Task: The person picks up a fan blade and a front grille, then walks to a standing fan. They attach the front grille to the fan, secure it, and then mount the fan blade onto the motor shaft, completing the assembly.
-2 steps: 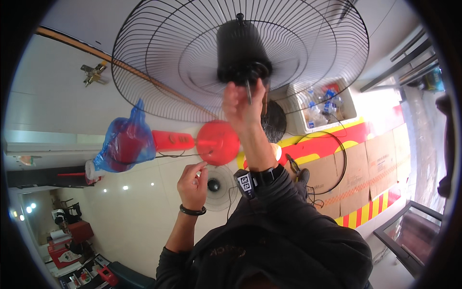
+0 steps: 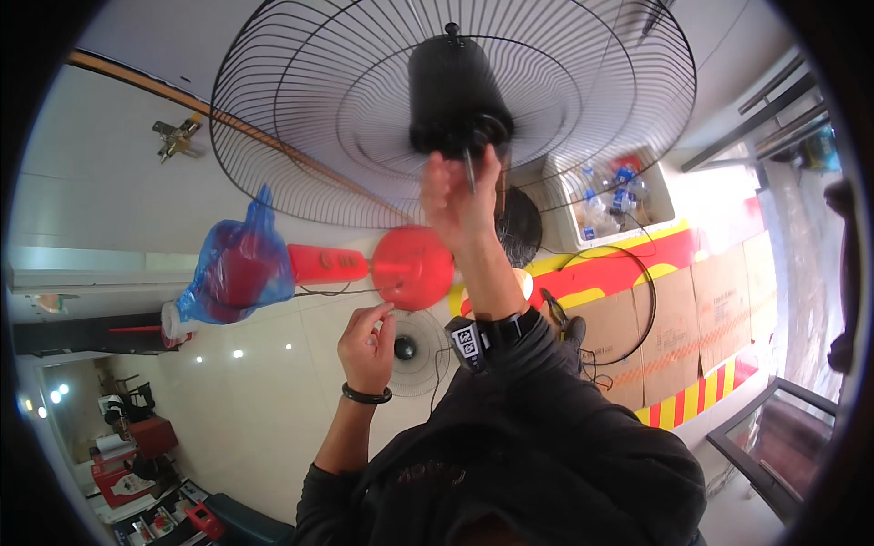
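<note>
A large black wire fan guard [image 2: 300, 173] fills the top of the view, with a black cylindrical fan motor [image 2: 451, 86] in its middle. From the motor's lower end a thin metal shaft [image 2: 471, 173] points towards me. My right hand [image 2: 460, 196] reaches up to that end, its blurred thumb and fingers closed around the round black part on both sides of the shaft. Lower and to the left, my left hand [image 2: 367, 350] is held in the air with curled fingers, thumb and forefinger together. Whatever may be in that pinch is too small to make out.
A red round base [image 2: 412, 268] with a red column and a blue plastic bag [image 2: 238, 264] lie to the left. A white foam box [image 2: 669, 205] holds bottles. Flattened cardboard [image 2: 669, 332], pliers [image 2: 553, 308] and a looped black cable [image 2: 651, 314] are on the right.
</note>
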